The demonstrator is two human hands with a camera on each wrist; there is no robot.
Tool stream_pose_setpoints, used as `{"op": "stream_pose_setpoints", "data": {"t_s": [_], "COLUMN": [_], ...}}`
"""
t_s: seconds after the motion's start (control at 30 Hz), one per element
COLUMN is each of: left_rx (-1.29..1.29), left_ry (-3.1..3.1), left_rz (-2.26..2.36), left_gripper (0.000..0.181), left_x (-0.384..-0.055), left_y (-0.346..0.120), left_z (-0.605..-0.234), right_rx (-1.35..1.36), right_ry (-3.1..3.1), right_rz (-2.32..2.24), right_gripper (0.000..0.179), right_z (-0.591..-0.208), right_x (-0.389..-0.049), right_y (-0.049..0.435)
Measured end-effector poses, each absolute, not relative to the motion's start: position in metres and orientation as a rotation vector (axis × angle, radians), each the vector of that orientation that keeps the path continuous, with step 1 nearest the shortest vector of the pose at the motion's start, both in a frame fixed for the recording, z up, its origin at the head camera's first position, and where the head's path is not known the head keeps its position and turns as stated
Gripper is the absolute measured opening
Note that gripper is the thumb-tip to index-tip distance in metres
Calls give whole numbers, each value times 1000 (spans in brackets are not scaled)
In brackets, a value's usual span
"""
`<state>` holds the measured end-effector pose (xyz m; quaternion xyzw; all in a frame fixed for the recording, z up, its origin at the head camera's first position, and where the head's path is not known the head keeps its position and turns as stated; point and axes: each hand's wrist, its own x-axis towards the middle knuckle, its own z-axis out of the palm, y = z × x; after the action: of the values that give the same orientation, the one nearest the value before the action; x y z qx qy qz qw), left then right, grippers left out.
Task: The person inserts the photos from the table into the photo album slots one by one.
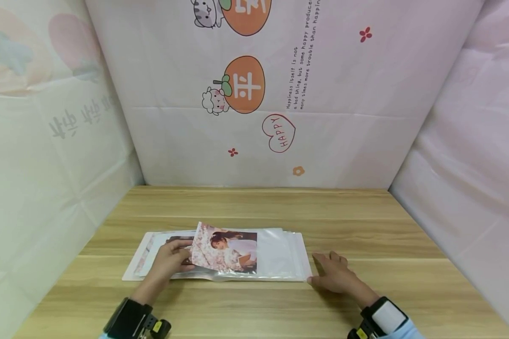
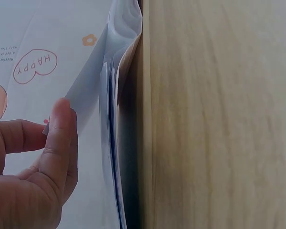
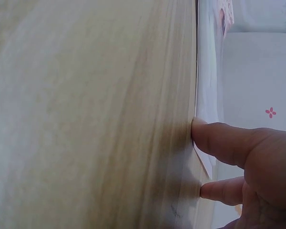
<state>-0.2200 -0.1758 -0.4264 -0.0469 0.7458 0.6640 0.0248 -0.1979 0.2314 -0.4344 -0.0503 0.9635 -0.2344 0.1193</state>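
Observation:
An open photo album (image 1: pixel 294 254) with clear plastic sleeves lies flat on the table. My left hand (image 1: pixel 169 259) pinches the left edge of a photo (image 1: pixel 225 249) showing a person among pink blossoms. That edge is lifted and bent up, while the photo's right part lies over or inside the sleeve; I cannot tell which. The left wrist view shows the photo's pale back (image 2: pixel 88 81) between thumb and fingers, beside the stacked album pages (image 2: pixel 113 143). With its fingers extended, my right hand (image 1: pixel 334 274) rests at the album's near right corner, the thumb (image 3: pixel 219 140) touching the edge.
Beneath the album is a wood-grain table (image 1: pixel 254 310). A white printed sheet (image 1: pixel 343 117) stands upright along the back edge. White cloth walls close off the left side (image 1: pixel 68 165) and right side (image 1: pixel 462 188).

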Motion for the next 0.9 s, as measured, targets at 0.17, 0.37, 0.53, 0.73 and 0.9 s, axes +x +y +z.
{"op": "stream_pose_setpoints", "data": {"t_s": [0.17, 0.37, 0.53, 0.73, 0.9], "left_rx": [-134, -132, -121, -92, -67], "left_ry": [2308, 2319, 2336, 2323, 2313], "left_rz": [2041, 2017, 1994, 1988, 1992], "left_gripper": [33, 33, 33, 33, 33], "left_x": [-221, -221, -220, -220, -221], "left_y": [-173, -171, -169, -165, -161], "left_z": [-427, -430, -429, -430, -431], "right_rx": [-141, -142, -136, -139, -143], "right_ry": [2818, 2823, 2822, 2824, 2828], "right_rz": [-690, -684, -677, -675, -673], "right_gripper": [72, 72, 72, 72, 72], "right_z": [-434, -434, -434, -434, -434], "right_x": [-197, -197, -197, -197, -197], "right_y": [231, 230, 230, 230, 231]}}
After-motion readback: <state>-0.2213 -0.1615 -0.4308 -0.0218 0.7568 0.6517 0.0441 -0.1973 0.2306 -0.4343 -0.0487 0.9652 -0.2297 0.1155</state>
